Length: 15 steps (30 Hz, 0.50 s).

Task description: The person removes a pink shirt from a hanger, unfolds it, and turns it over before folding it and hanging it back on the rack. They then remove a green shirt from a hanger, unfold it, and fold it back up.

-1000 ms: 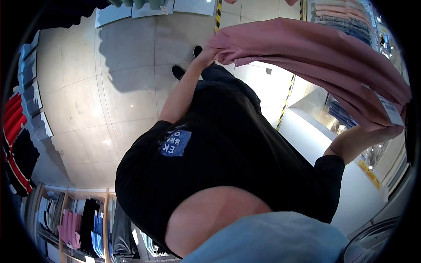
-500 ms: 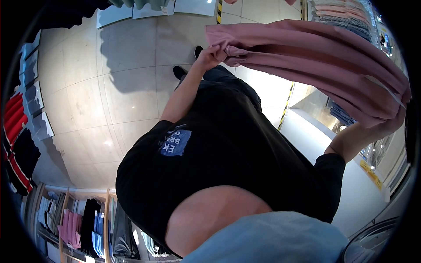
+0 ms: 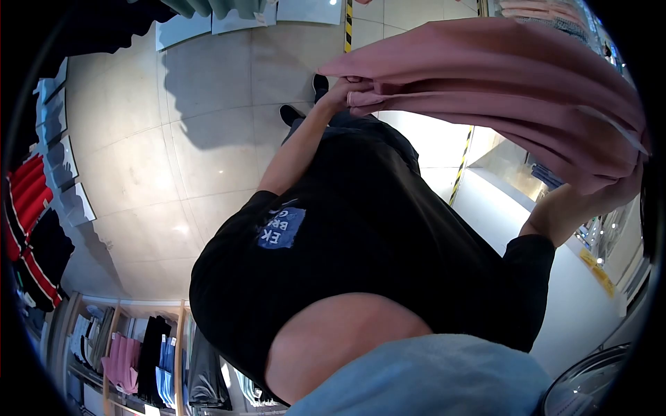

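A long dusty-pink garment (image 3: 479, 76) is stretched across the upper right, its folds running lengthwise; I cannot make out its exact kind. My left hand (image 3: 341, 93) is closed on its near left end, the cloth bunched at the fingers. At the far right, my right hand (image 3: 621, 194) holds the other end raised, with its fingers mostly hidden by the cloth. A thin whitish strip (image 3: 610, 128) lies along the garment near that hand.
A white counter (image 3: 499, 208) stands at my right. Folded clothes (image 3: 544, 10) are stacked at the upper right. Shelves with hanging clothes (image 3: 123, 360) are at lower left, and red garments (image 3: 29, 197) at far left. Yellow-black tape (image 3: 462, 163) marks the tiled floor (image 3: 215, 83).
The garment's middle has billowed upward and its left end has shifted. My left hand has moved slightly right and down, while my right hand keeps its hold.
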Tool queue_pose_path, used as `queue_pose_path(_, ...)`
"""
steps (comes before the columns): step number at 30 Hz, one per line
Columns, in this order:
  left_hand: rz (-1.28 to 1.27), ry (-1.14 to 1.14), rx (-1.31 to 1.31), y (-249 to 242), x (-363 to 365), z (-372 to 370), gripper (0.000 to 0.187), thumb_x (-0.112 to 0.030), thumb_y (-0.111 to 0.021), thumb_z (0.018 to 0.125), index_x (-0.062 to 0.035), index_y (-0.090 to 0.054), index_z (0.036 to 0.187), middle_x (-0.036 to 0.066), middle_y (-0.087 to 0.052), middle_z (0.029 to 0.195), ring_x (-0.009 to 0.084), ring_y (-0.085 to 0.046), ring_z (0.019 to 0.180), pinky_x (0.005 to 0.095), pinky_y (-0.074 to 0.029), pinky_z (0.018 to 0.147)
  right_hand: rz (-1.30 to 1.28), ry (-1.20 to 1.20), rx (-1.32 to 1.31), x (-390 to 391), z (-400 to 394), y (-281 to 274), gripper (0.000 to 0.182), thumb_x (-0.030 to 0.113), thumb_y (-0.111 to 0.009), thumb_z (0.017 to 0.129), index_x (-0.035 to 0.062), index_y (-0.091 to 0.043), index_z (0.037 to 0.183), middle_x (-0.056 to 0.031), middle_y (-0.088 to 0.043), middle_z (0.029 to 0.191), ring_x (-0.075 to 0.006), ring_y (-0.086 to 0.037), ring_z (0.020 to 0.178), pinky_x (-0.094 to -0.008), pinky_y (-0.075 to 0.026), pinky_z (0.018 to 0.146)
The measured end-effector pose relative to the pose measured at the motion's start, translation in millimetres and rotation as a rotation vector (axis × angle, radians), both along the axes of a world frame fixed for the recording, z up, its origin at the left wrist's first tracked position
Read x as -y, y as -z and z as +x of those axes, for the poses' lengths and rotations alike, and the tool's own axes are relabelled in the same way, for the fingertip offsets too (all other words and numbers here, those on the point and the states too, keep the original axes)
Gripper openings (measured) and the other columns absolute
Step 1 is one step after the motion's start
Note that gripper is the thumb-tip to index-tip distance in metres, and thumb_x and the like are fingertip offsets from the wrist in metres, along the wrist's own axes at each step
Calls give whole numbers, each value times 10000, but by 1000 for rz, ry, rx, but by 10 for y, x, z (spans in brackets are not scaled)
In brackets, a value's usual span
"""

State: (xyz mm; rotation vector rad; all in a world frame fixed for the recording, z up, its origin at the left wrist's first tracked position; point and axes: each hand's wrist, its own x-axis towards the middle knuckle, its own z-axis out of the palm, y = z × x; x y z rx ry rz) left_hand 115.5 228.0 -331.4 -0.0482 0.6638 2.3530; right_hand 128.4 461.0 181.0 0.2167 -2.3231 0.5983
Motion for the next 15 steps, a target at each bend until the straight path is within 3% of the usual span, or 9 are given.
queue_pose_path(2,-286,-48,-438,230,-81,5,282,-77,-688,948,6,-645,1215,92,-678,1171,198,-681,1038,321,-561,870,10,-1,-4,5,31,-88,377,215,-571,1014,1,-594,1323,-170,-667,1249,-248,-687,1110,-341,-587,930)
queue_pose_path(5,-490,31,-383,105,-92,-14,378,-134,-635,968,-6,-593,1321,92,-649,1283,230,-664,1090,354,-533,927,30,-2,8,-8,-17,-116,378,219,-572,1015,1,-594,1324,-169,-667,1249,-248,-687,1110,-344,-587,932)
queue_pose_path(7,-391,-17,-15,34,-83,-7,451,-177,-622,964,-18,-551,1380,90,-621,1351,246,-644,1148,380,-508,985,51,-2,32,-43,-116,-68,379,222,-572,1016,1,-593,1324,-169,-668,1248,-249,-687,1110,-345,-587,933)
queue_pose_path(10,63,-72,257,408,-1,-27,635,-262,-692,921,-56,-449,1470,88,-601,1340,220,-607,1212,354,-477,1002,97,-3,56,-43,-214,-125,381,226,-572,1017,1,-593,1324,-168,-668,1248,-249,-687,1111,-347,-586,934)
queue_pose_path(13,171,-116,-8,109,222,80,717,-288,-683,898,-69,-383,1512,97,-549,1409,225,-533,1309,356,-426,1043,141,-9,89,-43,-302,-181,383,230,-573,1018,1,-592,1324,-167,-668,1248,-249,-686,1111,-350,-586,936)
queue_pose_path(15,163,-122,35,230,303,54,722,-232,-666,886,-65,-360,1518,115,-515,1439,228,-506,1334,381,-430,1051,164,-6,113,-47,-372,-205,384,232,-573,1019,1,-592,1325,-167,-668,1247,-249,-686,1111,-351,-586,937)
